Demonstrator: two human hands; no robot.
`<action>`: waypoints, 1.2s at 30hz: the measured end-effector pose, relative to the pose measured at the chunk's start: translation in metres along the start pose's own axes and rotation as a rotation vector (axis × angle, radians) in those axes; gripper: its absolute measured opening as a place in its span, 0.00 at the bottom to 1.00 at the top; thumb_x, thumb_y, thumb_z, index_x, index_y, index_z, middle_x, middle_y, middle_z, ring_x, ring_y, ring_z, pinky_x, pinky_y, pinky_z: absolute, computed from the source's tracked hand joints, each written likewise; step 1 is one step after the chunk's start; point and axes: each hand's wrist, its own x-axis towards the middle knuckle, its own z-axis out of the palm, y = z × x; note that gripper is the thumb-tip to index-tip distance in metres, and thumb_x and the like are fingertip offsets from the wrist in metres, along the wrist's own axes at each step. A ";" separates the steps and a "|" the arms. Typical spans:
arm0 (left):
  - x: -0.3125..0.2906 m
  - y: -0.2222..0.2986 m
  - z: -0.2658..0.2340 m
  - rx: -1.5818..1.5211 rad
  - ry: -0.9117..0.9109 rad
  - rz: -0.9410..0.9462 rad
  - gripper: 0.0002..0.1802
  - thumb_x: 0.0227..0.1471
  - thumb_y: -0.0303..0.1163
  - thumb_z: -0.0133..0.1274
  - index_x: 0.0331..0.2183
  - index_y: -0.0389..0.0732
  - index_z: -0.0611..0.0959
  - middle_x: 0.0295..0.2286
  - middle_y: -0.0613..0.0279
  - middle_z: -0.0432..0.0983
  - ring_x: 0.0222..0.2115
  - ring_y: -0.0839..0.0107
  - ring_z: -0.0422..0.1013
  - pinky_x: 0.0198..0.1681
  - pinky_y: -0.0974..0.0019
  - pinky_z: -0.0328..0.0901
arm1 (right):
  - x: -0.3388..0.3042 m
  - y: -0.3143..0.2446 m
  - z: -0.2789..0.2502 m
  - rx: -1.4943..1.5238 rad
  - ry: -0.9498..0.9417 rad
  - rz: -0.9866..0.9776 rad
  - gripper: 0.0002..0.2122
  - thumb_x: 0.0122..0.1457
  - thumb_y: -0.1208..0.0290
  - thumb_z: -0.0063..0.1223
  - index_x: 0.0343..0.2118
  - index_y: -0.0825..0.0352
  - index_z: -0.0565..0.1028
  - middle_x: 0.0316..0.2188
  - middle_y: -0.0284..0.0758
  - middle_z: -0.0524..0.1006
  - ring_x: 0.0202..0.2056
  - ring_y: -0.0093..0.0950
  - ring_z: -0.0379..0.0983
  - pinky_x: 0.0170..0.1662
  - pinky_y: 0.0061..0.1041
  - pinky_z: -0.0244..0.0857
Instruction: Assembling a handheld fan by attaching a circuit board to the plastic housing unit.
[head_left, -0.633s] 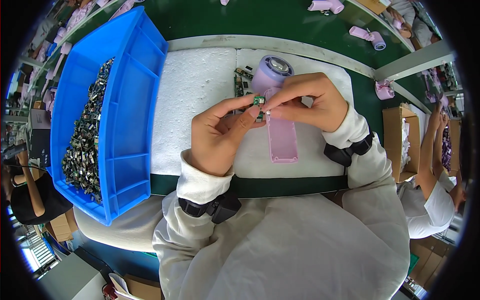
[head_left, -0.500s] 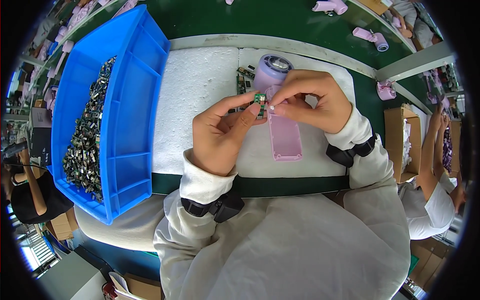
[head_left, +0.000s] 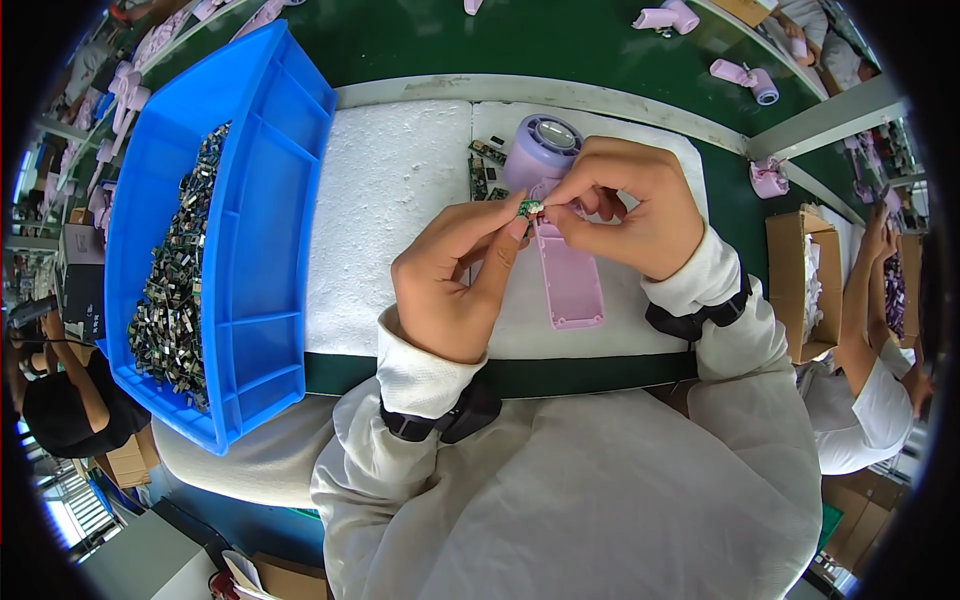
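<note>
Between the thumb and fingers of my left hand [head_left: 450, 275] is a small green circuit board [head_left: 526, 208]. My right hand [head_left: 640, 205] pinches a tiny white connector [head_left: 538, 208] against the board's right edge; whether it is seated cannot be made out. Just beneath lies a lilac handheld fan [head_left: 528, 160], its round head away from me. Its pink handle shell [head_left: 573, 285] lies with the hollow side up, pointing toward me. My right fingers cover the neck of the fan. More circuit boards [head_left: 479, 175] lie left of the fan head.
White foam sheets [head_left: 380, 200] cover the bench. At the left stands a blue bin [head_left: 265, 220] heaped with circuit boards [head_left: 175, 300]. A pale rail [head_left: 600, 100] runs behind the foam. Cardboard box [head_left: 790, 280] at right; co-workers sit on both sides.
The white connector in my right fingers has come up to the board. My left hand has tilted the board, so less of its face shows.
</note>
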 end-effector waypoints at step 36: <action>0.001 0.021 0.024 0.523 0.237 0.231 0.18 0.52 0.14 0.57 0.46 0.36 0.84 0.40 0.52 0.79 0.38 0.61 0.79 0.39 0.65 0.73 | -0.007 -0.007 0.021 0.474 0.230 0.270 0.16 0.55 0.79 0.65 0.47 0.67 0.75 0.34 0.30 0.81 0.28 0.13 0.71 0.33 0.15 0.63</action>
